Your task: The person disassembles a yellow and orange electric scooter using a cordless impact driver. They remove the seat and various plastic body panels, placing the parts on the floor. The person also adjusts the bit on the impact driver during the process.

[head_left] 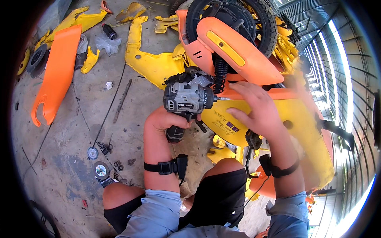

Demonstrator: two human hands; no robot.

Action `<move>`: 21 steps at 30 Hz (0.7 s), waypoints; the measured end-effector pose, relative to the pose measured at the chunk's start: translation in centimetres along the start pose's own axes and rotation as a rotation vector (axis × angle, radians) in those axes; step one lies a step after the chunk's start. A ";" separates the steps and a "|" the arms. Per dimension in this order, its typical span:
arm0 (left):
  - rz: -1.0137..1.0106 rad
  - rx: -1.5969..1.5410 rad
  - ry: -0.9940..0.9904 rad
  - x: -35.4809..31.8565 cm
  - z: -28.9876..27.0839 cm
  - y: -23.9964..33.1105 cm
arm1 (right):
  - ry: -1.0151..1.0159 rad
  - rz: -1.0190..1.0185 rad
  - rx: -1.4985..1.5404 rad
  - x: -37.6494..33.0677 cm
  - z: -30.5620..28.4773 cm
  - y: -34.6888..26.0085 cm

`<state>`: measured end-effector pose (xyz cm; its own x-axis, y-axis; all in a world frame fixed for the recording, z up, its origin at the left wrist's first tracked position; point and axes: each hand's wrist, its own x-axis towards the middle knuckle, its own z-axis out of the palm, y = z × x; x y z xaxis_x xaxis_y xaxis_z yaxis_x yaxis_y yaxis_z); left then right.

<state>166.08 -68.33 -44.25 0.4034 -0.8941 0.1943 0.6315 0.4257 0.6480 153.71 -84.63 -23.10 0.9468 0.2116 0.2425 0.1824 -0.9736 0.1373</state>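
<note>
My left hand [163, 119] is wrapped round the handle of a grey and black cordless drill [184, 97]. The drill lies level, and its bit [222, 98] points right toward an orange and yellow scooter body. Just right of the bit is my right hand [260, 109], with its fingers stretched out and the thumb apart; I see nothing held in it. It hovers over the scooter's yellow side panel [230, 129]. Beyond the hands are a black coil spring [220, 73], an orange fender [242, 53] and a wheel with a black tyre [270, 29].
A long orange panel [59, 73] lies on the concrete floor at the left. A yellow body part [137, 51], a black bottle [109, 31], a thin rod [123, 101] and a round disc [101, 170] are scattered about. Yellow parts [287, 47] are heaped behind the wheel.
</note>
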 end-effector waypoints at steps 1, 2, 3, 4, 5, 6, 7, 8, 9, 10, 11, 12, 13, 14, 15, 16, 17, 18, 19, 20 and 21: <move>-0.005 0.018 -0.022 0.0 0.1 0.1 | -0.028 -0.041 -0.015 0.5 0.3 -0.4; -0.011 0.035 -0.044 0.0 0.1 0.4 | -0.056 -0.081 -0.029 1.2 0.6 -0.7; -0.020 0.045 -0.064 0.0 0.0 0.3 | -0.092 -0.119 -0.041 1.6 1.1 -0.8; -0.018 0.058 -0.071 0.1 -0.2 0.1 | -0.127 -0.129 -0.112 1.8 1.6 -0.6; -0.015 0.071 -0.079 0.3 -0.3 -0.2 | -0.163 -0.138 -0.182 1.9 2.1 -0.3; -0.006 0.092 -0.083 0.2 -0.4 -0.1 | -0.190 -0.155 -0.252 2.0 2.5 -0.2; -0.013 0.084 -0.078 0.1 -0.4 0.0 | -0.168 -0.166 -0.228 1.8 2.6 0.0; -0.021 0.076 -0.074 -0.1 -0.4 0.1 | -0.147 -0.176 -0.203 1.5 2.7 0.3; -0.026 0.068 -0.070 -0.1 -0.4 0.2 | -0.125 -0.187 -0.181 1.3 2.7 0.6; -0.036 0.076 -0.073 -0.1 -0.4 0.3 | -0.114 -0.203 -0.159 1.3 2.7 0.8; -0.046 0.083 -0.076 -0.1 -0.5 0.2 | -0.103 -0.218 -0.136 1.3 2.7 1.0; -0.056 0.087 -0.085 -0.1 -0.5 0.1 | -0.095 -0.232 -0.118 1.1 2.6 1.1; -0.055 0.095 -0.075 0.1 -0.5 0.0 | -0.091 -0.215 -0.105 1.0 2.6 1.2; -0.054 0.104 -0.065 0.2 -0.6 -0.2 | -0.087 -0.199 -0.091 0.8 2.7 1.4; -0.052 0.113 -0.053 0.3 -0.6 -0.2 | -0.083 -0.183 -0.076 0.7 2.9 1.6; -0.074 0.105 -0.056 0.2 -0.6 -0.2 | -0.102 -0.174 -0.075 0.3 3.0 1.8; -0.095 0.098 -0.060 0.1 -0.5 -0.1 | -0.120 -0.164 -0.075 -0.1 3.0 2.0; -0.121 0.087 -0.065 0.1 -0.4 -0.3 | -0.141 -0.150 -0.074 -0.5 3.1 2.2; -0.120 0.078 -0.081 0.2 -0.4 -0.5 | -0.141 -0.148 -0.060 -0.8 3.2 2.4; -0.118 0.068 -0.097 0.3 -0.5 -0.8 | -0.141 -0.146 -0.046 -1.1 3.4 2.6; -0.114 0.063 -0.112 0.4 -0.7 -0.8 | -0.136 -0.147 -0.033 -1.1 3.3 2.6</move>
<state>166.15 -68.93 -45.20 0.2528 -0.9475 0.1955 0.6245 0.3142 0.7150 154.02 -87.73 -26.22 0.9381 0.3355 0.0859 0.3146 -0.9292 0.1939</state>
